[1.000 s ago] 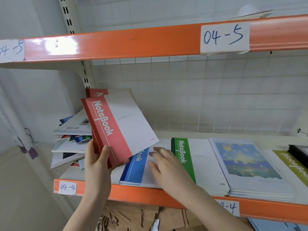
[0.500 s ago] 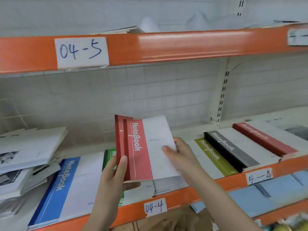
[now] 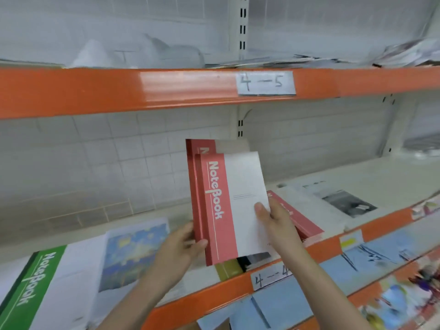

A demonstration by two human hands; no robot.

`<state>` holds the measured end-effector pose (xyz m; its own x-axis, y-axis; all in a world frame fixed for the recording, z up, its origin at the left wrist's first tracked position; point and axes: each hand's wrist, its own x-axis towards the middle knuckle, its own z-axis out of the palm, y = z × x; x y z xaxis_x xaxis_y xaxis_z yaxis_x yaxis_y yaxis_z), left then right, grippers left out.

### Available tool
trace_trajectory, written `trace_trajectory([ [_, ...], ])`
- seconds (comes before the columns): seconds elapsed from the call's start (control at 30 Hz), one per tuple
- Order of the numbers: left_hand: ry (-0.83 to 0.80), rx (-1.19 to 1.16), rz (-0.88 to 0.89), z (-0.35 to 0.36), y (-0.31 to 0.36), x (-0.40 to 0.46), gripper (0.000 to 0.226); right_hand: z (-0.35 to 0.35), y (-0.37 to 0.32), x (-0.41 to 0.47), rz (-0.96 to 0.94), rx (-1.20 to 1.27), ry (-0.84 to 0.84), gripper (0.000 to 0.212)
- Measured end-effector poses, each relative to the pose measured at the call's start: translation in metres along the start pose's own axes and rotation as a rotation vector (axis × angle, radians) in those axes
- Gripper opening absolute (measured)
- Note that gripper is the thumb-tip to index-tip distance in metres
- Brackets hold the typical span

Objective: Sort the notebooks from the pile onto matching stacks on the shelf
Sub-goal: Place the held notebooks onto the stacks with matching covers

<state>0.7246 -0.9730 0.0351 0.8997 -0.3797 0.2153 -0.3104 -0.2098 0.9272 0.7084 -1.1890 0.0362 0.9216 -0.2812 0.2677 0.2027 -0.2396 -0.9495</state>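
Two red notebooks (image 3: 228, 206) stand upright in front of the shelf, one behind the other. My left hand (image 3: 181, 246) grips their lower left edge. My right hand (image 3: 276, 225) holds the right edge of the front one, thumb on its white cover. Just behind my right hand a stack of red notebooks (image 3: 300, 222) lies flat on the shelf. Along the shelf to the left lie a green notebook stack (image 3: 35, 287) and a blue-picture stack (image 3: 133, 251). Olive and black stacks (image 3: 240, 264) are mostly hidden under the held books.
The orange shelf edge (image 3: 214, 296) carries a label reading 4-4. An upper orange beam (image 3: 119, 91) labelled 4-5 hangs above. A stack with a black-and-white picture (image 3: 342, 201) lies right of the red stack. Blue items lie on the lower shelf (image 3: 357, 260).
The view has swung right along the shelf. Both hands carried the red notebooks rightward, from over the green and picture stacks to beside the red stack. My right hand now holds the front book's edge.
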Motion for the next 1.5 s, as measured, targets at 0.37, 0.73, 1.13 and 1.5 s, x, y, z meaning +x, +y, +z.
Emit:
trace_trajectory([
  [0.37, 0.217, 0.039, -0.050, 0.104, -0.004, 0.073, 0.041, -0.062, 0.028, 0.043, 0.040, 0.007, -0.073, 0.023],
  [0.73, 0.274, 0.000, 0.026, 0.137, 0.031, 0.085, 0.032, -0.093, 0.024, 0.064, -0.098, 0.088, -0.033, 0.010],
  [1.13, 0.113, -0.044, -0.008, 0.204, 0.026, 0.105, 0.030, -0.148, 0.057, 0.076, 0.090, -0.028, 0.075, 0.028],
  [1.5, 0.143, 0.291, 0.005, 0.210, 0.027, 0.110, 0.041, -0.175, 0.073, 0.107, -0.002, -0.332, 0.075, 0.044],
])
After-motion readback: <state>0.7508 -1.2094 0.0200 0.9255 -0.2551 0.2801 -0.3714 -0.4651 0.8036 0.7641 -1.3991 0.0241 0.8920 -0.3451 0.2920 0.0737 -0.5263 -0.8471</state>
